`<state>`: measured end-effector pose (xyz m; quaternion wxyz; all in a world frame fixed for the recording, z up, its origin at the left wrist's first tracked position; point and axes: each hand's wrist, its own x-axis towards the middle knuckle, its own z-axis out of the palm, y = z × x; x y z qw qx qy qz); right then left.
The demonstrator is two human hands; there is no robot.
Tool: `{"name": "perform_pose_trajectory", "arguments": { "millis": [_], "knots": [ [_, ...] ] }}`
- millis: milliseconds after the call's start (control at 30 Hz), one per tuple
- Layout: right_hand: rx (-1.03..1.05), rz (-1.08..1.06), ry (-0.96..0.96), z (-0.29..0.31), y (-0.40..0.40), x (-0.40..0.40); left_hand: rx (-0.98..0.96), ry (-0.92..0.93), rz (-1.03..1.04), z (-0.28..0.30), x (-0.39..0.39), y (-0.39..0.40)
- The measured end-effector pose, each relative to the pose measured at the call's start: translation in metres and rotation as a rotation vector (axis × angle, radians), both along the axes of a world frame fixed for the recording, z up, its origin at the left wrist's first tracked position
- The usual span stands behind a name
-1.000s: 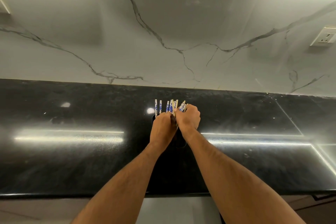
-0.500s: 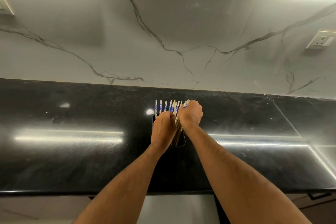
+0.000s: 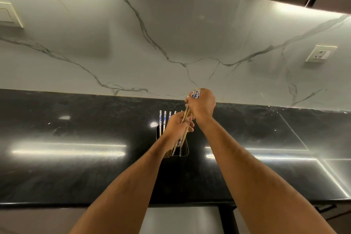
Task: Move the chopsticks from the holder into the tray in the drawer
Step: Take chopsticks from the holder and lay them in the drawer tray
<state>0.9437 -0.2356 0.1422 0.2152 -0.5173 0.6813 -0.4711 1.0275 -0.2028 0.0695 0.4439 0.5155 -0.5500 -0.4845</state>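
Blue-patterned wooden chopsticks were gripped by the right hand, steadied by the curled left hand, for lifting from the black holder.

**Count of things in view**

Two bare hands: left hand at centre frame, right hand just above it. One black rectangular holder below them. Four blue-and-white patterned chopstick tops standing free left of centre; bundled sticks in the hands too overlapped to count. Two pale wall plates: switch plate upper left, socket right.
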Motion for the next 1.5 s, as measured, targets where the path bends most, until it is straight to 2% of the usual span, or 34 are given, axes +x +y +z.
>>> {"name": "perform_pose_trajectory", "arguments": {
  "millis": [133,233,400,633,1000,1333,1500],
  "knots": [
    [-0.056,0.123,-0.157,0.027,0.007,-0.012,-0.021,0.148,-0.123,0.022,0.014,0.004],
    [-0.017,0.203,-0.283,0.04,0.017,-0.022,0.002,0.246,-0.235,0.031,0.023,0.012],
    [0.055,0.263,-0.413,0.047,0.035,-0.034,0.019,0.273,-0.173,0.032,0.024,0.037],
    [0.103,0.299,-0.348,0.05,0.06,-0.036,0.064,0.252,-0.104,0.03,0.026,0.075],
    [0.157,0.29,-0.483,0.044,0.086,-0.032,0.144,0.321,-0.032,0.03,0.028,0.11],
    [0.11,0.309,-0.51,0.039,0.105,-0.032,0.188,0.398,-0.089,0.025,0.032,0.124],
    [0.101,0.339,-0.436,0.04,0.111,-0.029,0.161,0.334,-0.098,0.023,0.027,0.131]
  ]
}}
